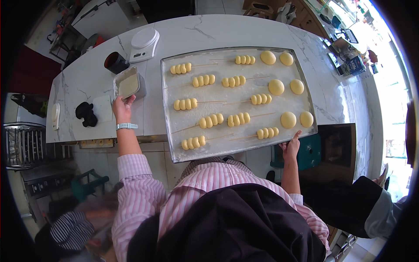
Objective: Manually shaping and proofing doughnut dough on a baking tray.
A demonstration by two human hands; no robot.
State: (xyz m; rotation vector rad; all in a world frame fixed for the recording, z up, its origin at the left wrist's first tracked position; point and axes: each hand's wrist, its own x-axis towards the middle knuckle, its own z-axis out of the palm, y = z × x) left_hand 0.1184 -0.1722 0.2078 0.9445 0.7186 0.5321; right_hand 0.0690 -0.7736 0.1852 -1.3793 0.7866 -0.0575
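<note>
My left hand [124,110] is closed on the near rim of a grey rectangular tin [141,86], which holds something pale and flour-like. With the thumb over the near right edge, my right hand [291,146] grips a large metal baking tray [240,91], its fingers partly hidden below. Across the tray lie several dough skewers [204,80], each a row of small yellow dough lobes on a thin stick. Along its right side rest several smooth round dough balls [276,87]. Loose flour dusts the metal. The tray's near side sticks out past the counter edge.
On the marble counter [192,35] stand a white kitchen scale [143,45] and a dark cup [116,63]. A black object [86,114] lies at the left by a pale sheet [102,108]. Green stools [90,182] stand below. Another person [72,229] is at the lower left.
</note>
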